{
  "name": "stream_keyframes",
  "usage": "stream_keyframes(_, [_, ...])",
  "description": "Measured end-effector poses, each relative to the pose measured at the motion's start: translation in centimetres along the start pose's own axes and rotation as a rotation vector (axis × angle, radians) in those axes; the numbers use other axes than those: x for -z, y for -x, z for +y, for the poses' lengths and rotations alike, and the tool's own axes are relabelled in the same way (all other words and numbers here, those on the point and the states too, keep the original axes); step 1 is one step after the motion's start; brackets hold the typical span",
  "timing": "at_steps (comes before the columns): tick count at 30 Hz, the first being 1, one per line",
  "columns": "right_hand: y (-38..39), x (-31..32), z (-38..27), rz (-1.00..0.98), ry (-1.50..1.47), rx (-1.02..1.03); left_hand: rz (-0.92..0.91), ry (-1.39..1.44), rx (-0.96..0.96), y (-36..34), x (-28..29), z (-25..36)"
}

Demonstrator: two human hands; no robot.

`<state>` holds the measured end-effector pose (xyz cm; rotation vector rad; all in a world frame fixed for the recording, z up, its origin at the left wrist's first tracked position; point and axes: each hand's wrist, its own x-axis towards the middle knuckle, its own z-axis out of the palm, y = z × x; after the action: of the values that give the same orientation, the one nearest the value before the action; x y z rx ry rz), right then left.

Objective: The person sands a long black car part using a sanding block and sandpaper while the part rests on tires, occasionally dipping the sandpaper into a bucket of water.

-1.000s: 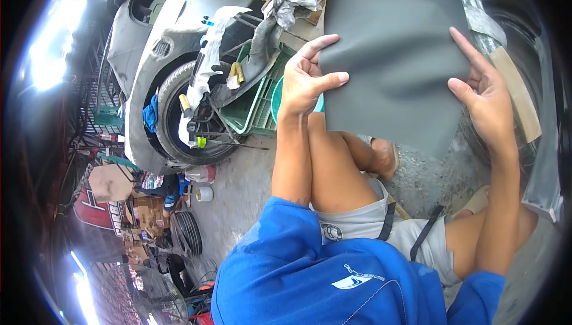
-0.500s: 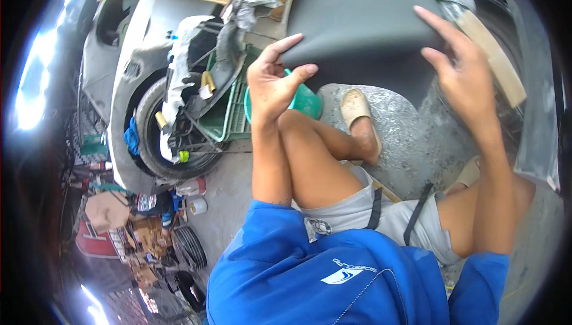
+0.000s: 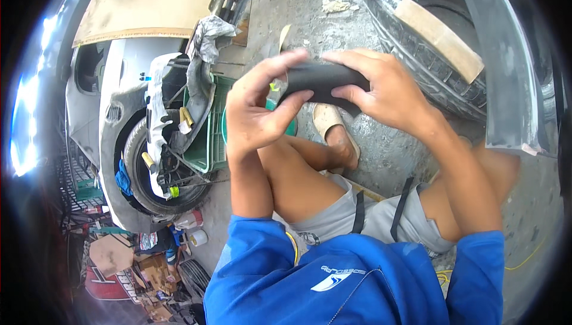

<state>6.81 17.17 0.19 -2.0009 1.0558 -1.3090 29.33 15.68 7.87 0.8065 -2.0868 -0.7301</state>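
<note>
A dark grey sheet of sandpaper (image 3: 326, 81) is bent over into a curved shape between my two hands, above my lap. My left hand (image 3: 257, 99) grips its left end, thumb below and fingers on top. At the right end my right hand (image 3: 384, 89) pinches it in the same way. The sheet's far side is hidden by the bend. Beneath it show my bare legs and a beige slipper (image 3: 326, 117) on the wet concrete floor.
Left of me are a green crate (image 3: 202, 140), a green tub (image 3: 291, 128) partly behind my hand, and a car body with a wheel (image 3: 138, 182). At right lie a tyre (image 3: 411, 56), a tan block (image 3: 441, 40) on it and a grey panel (image 3: 506, 56).
The sheet was spread out wide and loosely bent; now it is folded into a small curve. My hands have come closer together, the right moving left. The view has shifted.
</note>
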Motion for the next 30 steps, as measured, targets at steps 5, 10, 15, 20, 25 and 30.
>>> stream_keyframes(5, [1.1, 2.0, -2.1, -0.014, -0.615, -0.406, -0.016, 0.182, 0.097, -4.0, 2.6, -0.3])
stream_keyframes(10, [3.5, 3.3, -2.9, 0.113, -0.759, -0.478, -0.112, 0.849, 0.492, -0.9, -1.2, -3.2])
stream_keyframes(15, [5.4, 3.8, -3.8, 0.189, -0.860, -0.517, -0.153, 1.484, 0.777, -2.5, -3.3, -3.7])
stream_keyframes(20, [6.4, 3.9, -4.0, 0.279, -0.814, -0.628, 0.094, 1.062, 0.655, -2.4, -5.5, -3.3])
stream_keyframes(25, [6.5, 3.8, -3.6, 0.419, -0.876, -0.658, 0.149, 0.596, 0.285, -2.3, -6.6, -0.7])
stream_keyframes(30, [5.8, 3.6, -4.3, 0.439, -0.956, -0.679, 0.168, 0.444, 0.040, -1.5, -7.1, -0.6])
